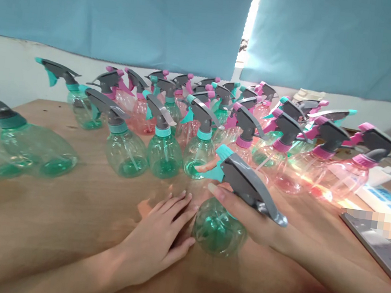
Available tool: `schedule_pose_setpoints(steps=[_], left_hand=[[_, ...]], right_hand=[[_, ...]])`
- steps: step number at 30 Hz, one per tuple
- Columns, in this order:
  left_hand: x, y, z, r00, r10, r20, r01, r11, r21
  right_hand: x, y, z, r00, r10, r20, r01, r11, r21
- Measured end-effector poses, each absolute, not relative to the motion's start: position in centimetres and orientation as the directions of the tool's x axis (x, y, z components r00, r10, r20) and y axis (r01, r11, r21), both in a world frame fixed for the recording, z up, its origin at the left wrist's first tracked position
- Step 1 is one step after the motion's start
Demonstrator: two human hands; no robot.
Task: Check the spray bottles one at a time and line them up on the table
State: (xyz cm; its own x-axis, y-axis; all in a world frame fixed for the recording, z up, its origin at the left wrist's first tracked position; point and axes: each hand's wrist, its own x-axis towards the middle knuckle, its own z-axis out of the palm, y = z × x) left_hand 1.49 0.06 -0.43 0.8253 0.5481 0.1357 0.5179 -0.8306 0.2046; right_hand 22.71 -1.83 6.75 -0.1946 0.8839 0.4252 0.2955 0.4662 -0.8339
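Landmark item: one transparent green trigger-spray bottle (219,229), grey sprayer head, turquoise nozzle and trigger, held above or on the near part of the wooden table (70,245); whether its base touches the wood cannot be told. Nozzle directed away from the person.

Right hand (250,221): grasping the landmark bottle around its neck, below the sprayer head, one finger reaching forward at the trigger.

Left hand (158,233): holding nothing; palm down on the wood, fingers extended, just left of the landmark bottle. Contact between thumb and bottle cannot be told.

Also listed: three green spray bottles (164,157) upright in a row, behind and left of the landmark bottle; two further green bottles (40,150), overlapping, well to its left; pink spray bottles (342,180), behind and right; mixed pink and green stock farther behind; flat grey device (376,249), right, partly pixelated; blue blinds (119,11), beyond everything.
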Motion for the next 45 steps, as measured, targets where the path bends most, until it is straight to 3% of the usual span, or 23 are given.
schedule_pose_setpoints(steps=[4,45], left_hand=[[1.4,0.0,-0.5,0.822,0.553,0.138,0.523,-0.828,0.202],[1.5,0.1,-0.2,0.815,0.572,0.093,0.537,-0.806,0.249]], right_hand=[[22.6,-2.1,6.8,-0.208,0.921,0.329,0.231,0.373,-0.898],[23.3,-1.9,5.6,-0.257,0.913,0.317,0.177,0.367,-0.913]])
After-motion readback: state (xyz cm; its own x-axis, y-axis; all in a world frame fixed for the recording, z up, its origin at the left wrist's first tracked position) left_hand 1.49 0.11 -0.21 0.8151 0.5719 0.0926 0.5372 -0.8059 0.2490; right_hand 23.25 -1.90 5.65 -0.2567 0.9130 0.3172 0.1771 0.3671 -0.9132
